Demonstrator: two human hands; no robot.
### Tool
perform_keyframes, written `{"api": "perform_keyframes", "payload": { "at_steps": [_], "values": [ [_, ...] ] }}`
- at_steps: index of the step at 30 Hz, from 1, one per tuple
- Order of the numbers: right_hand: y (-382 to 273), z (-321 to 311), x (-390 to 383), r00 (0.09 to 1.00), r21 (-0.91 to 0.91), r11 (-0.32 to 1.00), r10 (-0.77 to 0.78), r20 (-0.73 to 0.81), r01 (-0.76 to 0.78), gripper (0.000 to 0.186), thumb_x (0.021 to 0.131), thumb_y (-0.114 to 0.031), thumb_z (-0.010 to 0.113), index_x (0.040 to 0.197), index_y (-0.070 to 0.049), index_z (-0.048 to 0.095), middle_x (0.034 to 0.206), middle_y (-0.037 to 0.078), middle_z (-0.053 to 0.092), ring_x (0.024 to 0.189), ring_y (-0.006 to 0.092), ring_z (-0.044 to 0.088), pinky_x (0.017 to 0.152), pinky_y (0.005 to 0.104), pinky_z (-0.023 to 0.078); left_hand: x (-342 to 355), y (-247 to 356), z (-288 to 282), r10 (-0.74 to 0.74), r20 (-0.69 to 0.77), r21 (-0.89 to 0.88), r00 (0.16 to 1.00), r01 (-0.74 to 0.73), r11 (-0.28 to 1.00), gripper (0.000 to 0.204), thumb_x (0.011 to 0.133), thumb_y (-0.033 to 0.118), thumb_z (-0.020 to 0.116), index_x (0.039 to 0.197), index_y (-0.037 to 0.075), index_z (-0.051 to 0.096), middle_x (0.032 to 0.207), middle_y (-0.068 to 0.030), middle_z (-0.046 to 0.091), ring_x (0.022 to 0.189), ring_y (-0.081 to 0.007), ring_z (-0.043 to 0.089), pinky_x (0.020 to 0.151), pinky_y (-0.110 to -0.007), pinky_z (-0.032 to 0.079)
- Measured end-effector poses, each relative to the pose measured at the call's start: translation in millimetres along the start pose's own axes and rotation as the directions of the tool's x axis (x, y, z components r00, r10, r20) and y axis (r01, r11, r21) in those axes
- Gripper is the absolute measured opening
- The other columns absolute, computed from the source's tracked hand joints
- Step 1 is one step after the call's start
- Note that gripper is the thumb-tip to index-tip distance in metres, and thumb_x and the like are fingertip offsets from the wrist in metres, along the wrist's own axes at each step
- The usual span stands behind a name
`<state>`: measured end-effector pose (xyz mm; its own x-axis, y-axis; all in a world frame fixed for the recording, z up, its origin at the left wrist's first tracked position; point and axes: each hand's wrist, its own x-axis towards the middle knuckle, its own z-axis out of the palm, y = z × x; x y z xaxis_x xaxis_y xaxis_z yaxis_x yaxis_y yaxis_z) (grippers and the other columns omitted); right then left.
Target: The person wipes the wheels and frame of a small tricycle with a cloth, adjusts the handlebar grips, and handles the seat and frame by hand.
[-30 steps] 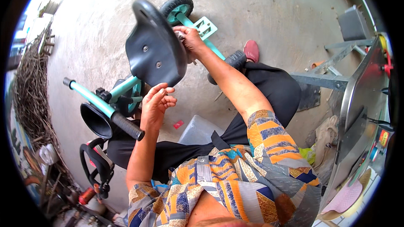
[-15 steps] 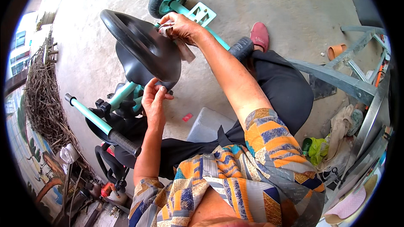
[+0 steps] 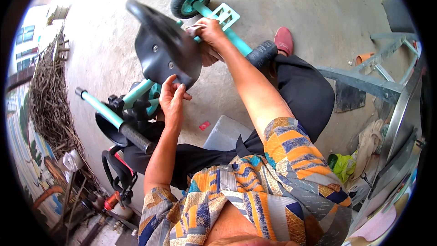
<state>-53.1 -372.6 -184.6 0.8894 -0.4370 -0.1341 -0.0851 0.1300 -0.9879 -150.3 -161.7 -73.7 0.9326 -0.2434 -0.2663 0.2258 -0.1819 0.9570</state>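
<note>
A child's tricycle with a mint-green frame [image 3: 239, 41] lies tipped on the floor before me. Its black moulded seat [image 3: 159, 59] faces me, with two bolt heads showing. My right hand [image 3: 210, 33], closed on a crumpled pale cloth [image 3: 210, 57], presses at the frame beside the seat's right side; part of the cloth is hidden. At the seat's lower edge is my left hand [image 3: 174, 98], fingers half bent and apart, the index fingertip touching the rim. A black-tyred wheel [image 3: 191, 1] is at the far end, and a handlebar with a dark grip [image 3: 136, 137] lies at the left.
A grey metal frame stand [image 3: 364, 82] stands on the right, with a yellow-green bag [image 3: 344, 166] and rags near it. Bundled twigs [image 3: 52, 95] line the left wall. A pale grey block [image 3: 227, 132] sits between my legs. My pink shoe [image 3: 283, 41] rests on the concrete.
The seat has turned and shifted right, bringing its two bolt heads into sight. Both hands have moved slightly right with it, the cloth still in my right hand.
</note>
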Motion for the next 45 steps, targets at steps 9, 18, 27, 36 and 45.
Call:
{"api": "perform_keyframes", "payload": {
  "at_steps": [9, 18, 27, 36, 45],
  "values": [
    [20.7, -1.3, -36.5, 0.905, 0.686, 0.622, 0.404, 0.132, -0.378, 0.003, 0.086, -0.004, 0.060, 0.087, -0.006, 0.062, 0.079, 0.006, 0.062, 0.062, 0.0152, 0.057, 0.051, 0.0286, 0.045, -5.4, -13.6, -2.5, 0.130, 0.081, 0.117, 0.988, -0.139, 0.983, 0.055, 0.082, 0.003, 0.067, 0.131, 0.002, 0.043, 0.093, -0.0026, 0.049, 0.080, -0.0103, 0.055, 0.070, -0.024, 0.049],
    [-7.3, 12.8, -137.7, 0.746, 0.188, 0.736, 0.574, 0.336, -0.651, 0.013, 0.084, -0.005, 0.058, 0.096, -0.006, 0.059, 0.073, 0.003, 0.060, 0.053, 0.0108, 0.055, 0.040, 0.0226, 0.040, -17.9, -21.6, -13.0, 0.228, 0.156, 0.217, 0.961, -0.259, 0.941, 0.056, 0.084, 0.019, 0.068, 0.131, 0.001, 0.044, 0.103, -0.0085, 0.048, 0.096, -0.0180, 0.059, 0.083, -0.031, 0.049],
    [-63.8, 23.1, -180.8, 0.673, 0.134, 0.712, 0.562, 0.480, -0.689, 0.018, 0.080, 0.004, 0.060, 0.098, 0.002, 0.061, 0.090, 0.010, 0.064, 0.077, 0.0187, 0.064, 0.064, 0.0313, 0.055, -60.8, 3.1, -27.5, 0.224, 0.357, 0.531, 0.907, -0.394, 0.750, 0.072, 0.067, 0.029, 0.080, 0.127, 0.005, 0.050, 0.126, -0.0167, 0.050, 0.116, -0.0357, 0.046, 0.100, -0.041, 0.037],
    [-120.9, 33.8, -195.6, 0.630, -0.404, 0.886, 0.450, 0.633, -0.226, 0.024, 0.088, -0.030, 0.060, 0.095, -0.008, 0.067, 0.089, 0.001, 0.066, 0.078, 0.0118, 0.060, 0.074, 0.0313, 0.047, -65.9, -19.0, -59.5, 0.150, 0.145, 0.372, 0.978, -0.195, 0.907, 0.018, 0.083, 0.010, 0.061, 0.101, 0.008, 0.064, 0.077, -0.0087, 0.065, 0.068, -0.0182, 0.062, 0.063, -0.034, 0.050],
    [-180.1, 58.0, -167.1, 0.756, -0.177, 0.969, 0.246, 0.607, -0.174, 0.034, 0.093, -0.033, 0.054, 0.101, -0.001, 0.064, 0.093, 0.011, 0.069, 0.078, 0.0167, 0.066, 0.067, 0.0284, 0.052, -98.7, 53.8, -106.5, -0.106, -0.195, -0.501, 0.975, -0.006, 0.865, 0.031, 0.095, 0.033, 0.055, 0.111, 0.007, 0.060, 0.085, -0.0028, 0.064, 0.066, -0.0064, 0.058, 0.057, -0.020, 0.046]
  ]
}}
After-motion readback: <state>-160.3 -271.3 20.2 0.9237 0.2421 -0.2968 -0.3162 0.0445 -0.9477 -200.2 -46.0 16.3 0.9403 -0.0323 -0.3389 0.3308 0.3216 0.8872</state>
